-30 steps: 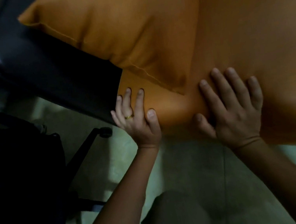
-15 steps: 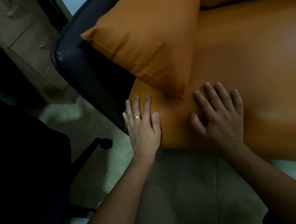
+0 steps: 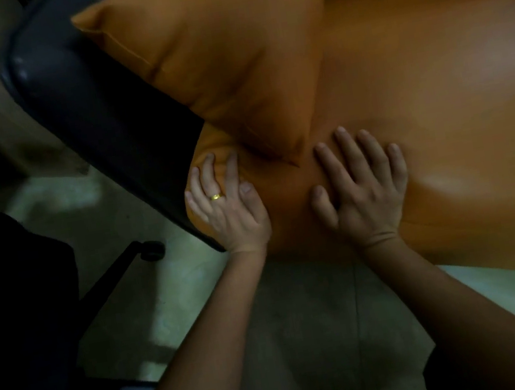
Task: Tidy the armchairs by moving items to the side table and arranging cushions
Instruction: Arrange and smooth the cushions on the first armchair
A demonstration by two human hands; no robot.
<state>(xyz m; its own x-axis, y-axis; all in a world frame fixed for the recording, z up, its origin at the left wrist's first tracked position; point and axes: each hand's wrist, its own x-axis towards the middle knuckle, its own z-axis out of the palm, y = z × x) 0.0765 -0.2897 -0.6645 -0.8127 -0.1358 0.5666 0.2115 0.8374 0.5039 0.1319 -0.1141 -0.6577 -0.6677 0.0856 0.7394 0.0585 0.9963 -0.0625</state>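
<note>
Both hands lie flat, fingers straight, on the orange seat cushion [image 3: 421, 108] at its front corner. The left hand [image 3: 229, 209] presses beside the dark armrest [image 3: 109, 117]; the right hand [image 3: 363, 191] rests just past it. The loose orange cushion [image 3: 227, 54] leans on that armrest, its lower corner pointing down between the two hands.

1. We count two hands: the left hand [image 3: 229, 214] and the right hand [image 3: 365, 193].
2. We see one gold ring [image 3: 217, 196].
3. We count one loose orange cushion [image 3: 228, 64].
4. We see one orange seat pad [image 3: 439, 115].
5. We count one dark armrest [image 3: 92, 96].
6. We see one chair caster [image 3: 152, 250].
</note>
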